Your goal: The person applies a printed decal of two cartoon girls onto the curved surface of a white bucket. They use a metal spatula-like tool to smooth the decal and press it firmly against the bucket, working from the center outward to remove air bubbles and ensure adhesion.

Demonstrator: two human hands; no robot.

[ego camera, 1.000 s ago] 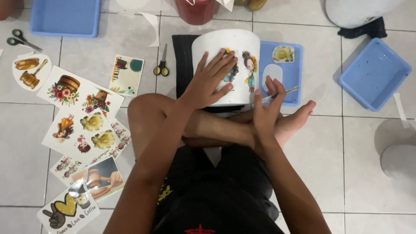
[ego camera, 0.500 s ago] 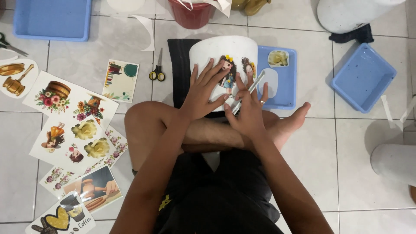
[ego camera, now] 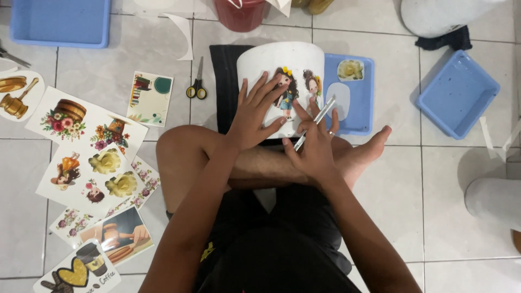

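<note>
Colourful picture sticker sheets (ego camera: pixel 87 157) spread on floor left; two doll stickers (ego camera: pixel 297 89) on white pot

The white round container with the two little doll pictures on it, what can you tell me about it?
The white round container lies on its side on a black cloth, resting against the person's crossed legs. Its curved wall looks smooth and matt, faintly speckled. Two cartoon girl stickers sit on it side by side. The left hand presses flat on the wall beside them; the right hand touches its lower edge, holding a thin silvery tool laid across it.
</note>
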